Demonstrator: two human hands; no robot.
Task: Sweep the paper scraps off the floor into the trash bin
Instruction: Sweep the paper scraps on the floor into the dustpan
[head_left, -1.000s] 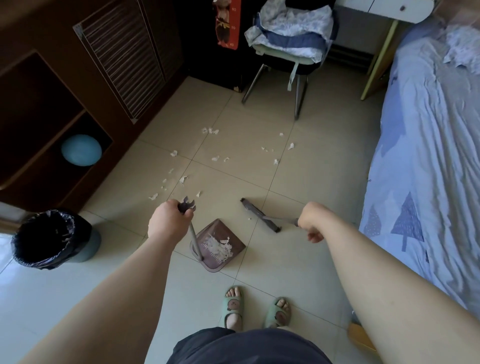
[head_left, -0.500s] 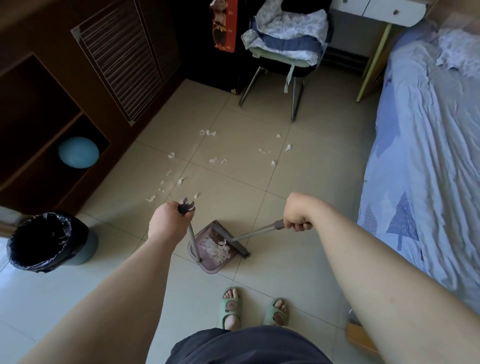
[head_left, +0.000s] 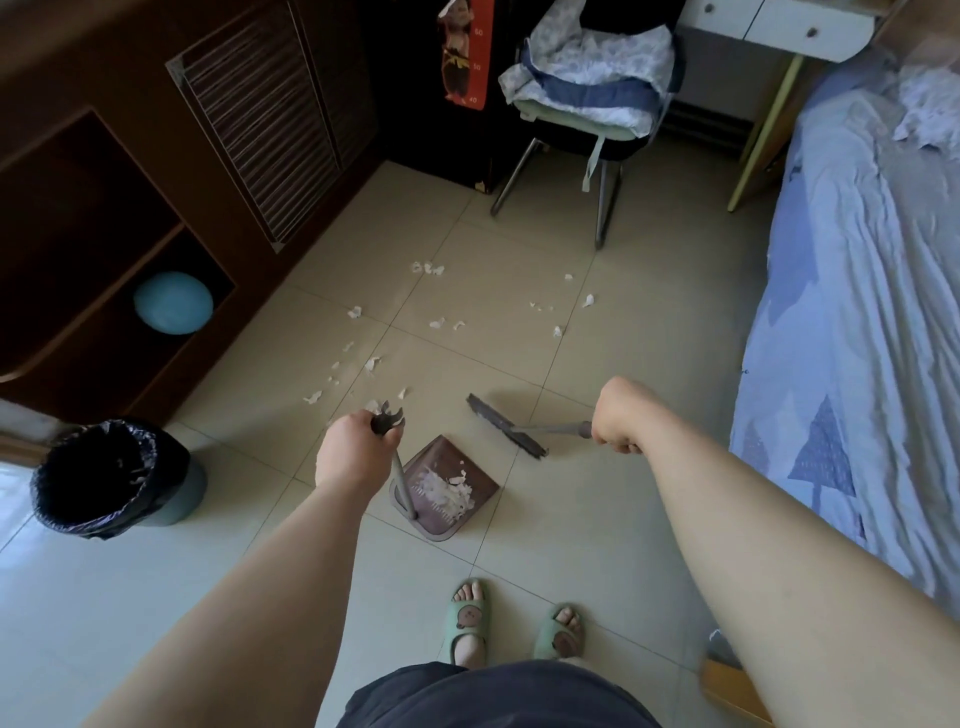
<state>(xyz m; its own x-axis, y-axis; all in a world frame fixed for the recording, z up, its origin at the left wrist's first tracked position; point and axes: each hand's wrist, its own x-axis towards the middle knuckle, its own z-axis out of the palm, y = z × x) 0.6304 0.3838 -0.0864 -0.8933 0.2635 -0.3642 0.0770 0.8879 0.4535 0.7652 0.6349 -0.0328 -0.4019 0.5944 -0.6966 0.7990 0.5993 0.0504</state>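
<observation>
My left hand (head_left: 353, 452) grips the top of the upright handle of a brown dustpan (head_left: 470, 512), which rests on the tiles and holds a heap of white scraps. My right hand (head_left: 621, 415) is closed on the metal handle of a dark broom (head_left: 506, 432), whose head is lifted just beyond the pan's mouth. Loose paper scraps (head_left: 436, 323) lie scattered over the tiles farther ahead. The trash bin (head_left: 111, 478), lined with a black bag, stands on the floor to my left.
A dark wooden cabinet (head_left: 156, 171) with a blue ball (head_left: 173, 302) in its lower shelf runs along the left. A chair (head_left: 587, 130) piled with clothes stands ahead, a bed (head_left: 857, 312) fills the right. My slippered feet (head_left: 511, 623) are just behind the dustpan.
The broom swept into the dustpan half a second ago, then swung back out ahead and to the right. The dustpan and my left hand stayed in place.
</observation>
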